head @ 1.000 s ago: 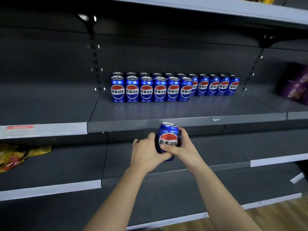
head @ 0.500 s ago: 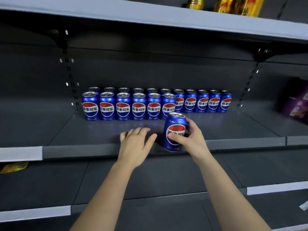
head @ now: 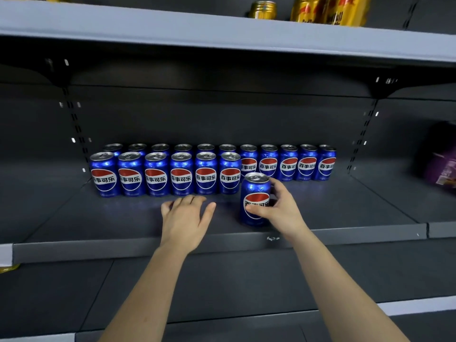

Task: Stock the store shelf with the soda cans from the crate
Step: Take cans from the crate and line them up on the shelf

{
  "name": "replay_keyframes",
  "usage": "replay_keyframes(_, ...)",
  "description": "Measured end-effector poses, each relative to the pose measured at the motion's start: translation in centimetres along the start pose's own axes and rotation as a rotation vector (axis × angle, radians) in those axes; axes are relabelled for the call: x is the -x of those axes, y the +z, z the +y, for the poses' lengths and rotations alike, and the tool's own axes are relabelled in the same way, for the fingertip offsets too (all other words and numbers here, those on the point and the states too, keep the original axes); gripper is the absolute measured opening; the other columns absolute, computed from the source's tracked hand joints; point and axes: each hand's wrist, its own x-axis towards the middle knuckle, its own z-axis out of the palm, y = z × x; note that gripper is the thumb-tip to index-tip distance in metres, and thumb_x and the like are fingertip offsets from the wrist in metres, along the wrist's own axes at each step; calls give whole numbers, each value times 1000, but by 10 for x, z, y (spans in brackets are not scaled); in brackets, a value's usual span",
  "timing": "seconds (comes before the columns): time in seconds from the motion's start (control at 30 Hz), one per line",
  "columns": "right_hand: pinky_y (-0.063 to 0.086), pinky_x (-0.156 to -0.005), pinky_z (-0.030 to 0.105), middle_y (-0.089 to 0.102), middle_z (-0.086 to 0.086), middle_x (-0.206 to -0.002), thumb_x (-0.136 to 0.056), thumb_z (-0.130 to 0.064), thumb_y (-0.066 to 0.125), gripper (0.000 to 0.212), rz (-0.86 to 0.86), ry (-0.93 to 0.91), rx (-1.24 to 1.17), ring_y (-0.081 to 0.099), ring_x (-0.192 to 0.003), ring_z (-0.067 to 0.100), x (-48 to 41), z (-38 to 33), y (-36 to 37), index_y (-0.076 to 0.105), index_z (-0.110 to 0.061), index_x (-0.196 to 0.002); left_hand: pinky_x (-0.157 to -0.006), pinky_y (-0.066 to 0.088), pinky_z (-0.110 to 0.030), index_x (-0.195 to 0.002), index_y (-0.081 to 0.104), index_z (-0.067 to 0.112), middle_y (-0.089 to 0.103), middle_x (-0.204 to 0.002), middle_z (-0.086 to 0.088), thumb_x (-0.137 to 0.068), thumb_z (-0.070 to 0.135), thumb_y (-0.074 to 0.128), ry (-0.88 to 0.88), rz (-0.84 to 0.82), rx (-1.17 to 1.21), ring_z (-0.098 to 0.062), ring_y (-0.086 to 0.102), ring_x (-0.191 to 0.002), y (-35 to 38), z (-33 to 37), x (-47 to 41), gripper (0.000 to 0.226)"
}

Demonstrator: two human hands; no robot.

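At centre frame the left hand (head: pixel 185 218) lay flat and empty on the shelf (head: pixel 148 248) while the right hand (head: pixel 278 211) closed its grip round an upright soda can (head: pixel 255 191) at the shelf's front — likely bound for the open right end of the front row (head: pixel 167 176), ahead of the back row (head: pixel 288 164).

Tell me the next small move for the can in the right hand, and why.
Probably move the held can straight back, beside the sixth front-row can. The right hand grips it upright near the shelf lip, and the front row ends there.

left hand (head: pixel 183 219): flat, fingers (head: pixel 191 201) spread (palm down) | right hand (head: pixel 278 211): fingers curled round upright can (head: pixel 255 188) | both forearms extended
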Motion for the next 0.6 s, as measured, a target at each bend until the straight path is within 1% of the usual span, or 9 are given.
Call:
replay_keyframes(0.1,55,-91,34,66,-12,-111,-63,-14,90,80,-3,-6,33,60,-106,3,-3,3,-1,46,-42,-123,-100,22,-36,-126,57,25,61,-123,5,-99,53,26,-11,4,14,-16,51,-116,5,4,-5,50)
replay_keyframes(0.17,53,-92,31,62,-16,-113,-64,-14,90,84,-14,-8,78,59,-106,2,-3,4,0,40,-43,-125,-100,22,-37,-125,58,24,62,-121,4,-99,50,29,-14,11,13,-17,52,-115,8,6,-8,47)
replay_keyframes(0.23,50,-96,29,58,-13,-122,-58,-18,93,95,-24,-30,158,58,-111,3,-3,5,2,35,-42,-130,-100,23,-37,-124,58,24,62,-121,4,-99,53,27,-21,1,6,-17,52,-114,13,6,-10,50)
replay_keyframes(0.3,47,-100,31,53,-9,-132,-53,-22,94,106,-24,-25,235,55,-118,8,-5,7,5,31,-35,-138,-99,23,-36,-123,58,25,62,-120,5,-94,60,15,-20,0,-7,-16,52,-113,17,5,-11,63)
replay_keyframes(0.33,46,-99,30,52,-7,-133,-54,-20,94,106,-21,-5,244,54,-118,10,-5,7,5,31,-30,-139,-98,23,-36,-122,59,26,62,-120,5,-91,60,10,-18,1,-16,-16,53,-113,19,5,-11,67)
replay_keyframes(0.4,45,-92,24,55,-7,-129,-57,-17,93,97,-11,26,242,56,-113,10,-7,6,5,33,-24,-133,-99,22,-35,-122,57,26,61,-121,6,-95,57,14,-28,-5,-21,-15,52,-113,22,4,-10,60)
replay_keyframes(0.47,45,-87,23,59,-6,-122,-58,-18,93,86,8,38,261,58,-109,12,-11,7,5,36,-23,-122,-100,22,-35,-124,56,26,60,-123,5,-99,51,25,-42,-22,0,-15,51,-115,24,3,-10,48)
replay_keyframes(0.5,45,-87,24,60,-5,-120,-59,-19,93,83,17,44,269,59,-109,13,-13,7,6,36,-24,-118,-101,22,-35,-125,56,25,59,-124,5,-99,50,28,-48,-28,8,-15,50,-116,24,2,-11,46)
replay_keyframes(0.6,45,-88,25,59,-4,-122,-61,-19,92,79,46,58,281,56,-107,12,-21,7,8,36,-23,-116,-100,23,-36,-124,56,26,60,-123,4,-98,51,31,-58,-24,5,-16,50,-115,24,2,-11,44)
